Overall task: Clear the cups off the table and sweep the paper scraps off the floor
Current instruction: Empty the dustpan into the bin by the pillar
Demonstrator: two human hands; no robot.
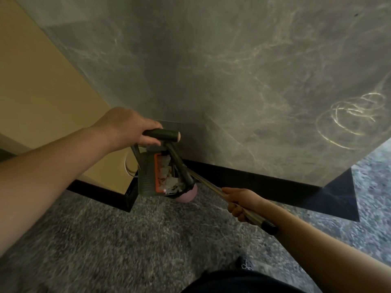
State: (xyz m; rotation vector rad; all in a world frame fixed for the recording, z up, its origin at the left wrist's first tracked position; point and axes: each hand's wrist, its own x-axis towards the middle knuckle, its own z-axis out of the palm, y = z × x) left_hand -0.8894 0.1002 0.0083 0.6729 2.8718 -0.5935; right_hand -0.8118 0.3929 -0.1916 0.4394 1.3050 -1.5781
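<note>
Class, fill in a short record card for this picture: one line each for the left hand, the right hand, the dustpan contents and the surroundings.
left hand: left hand grips the dark T-shaped dustpan handle
right hand: right hand grips the metal broom pole
dustpan contents: white paper scraps in the grey dustpan with an orange lip
surroundings: grey marbled wall, black skirting, speckled grey floor

Both arms out, L hand (127, 127) & R hand (241, 205) fisted
</note>
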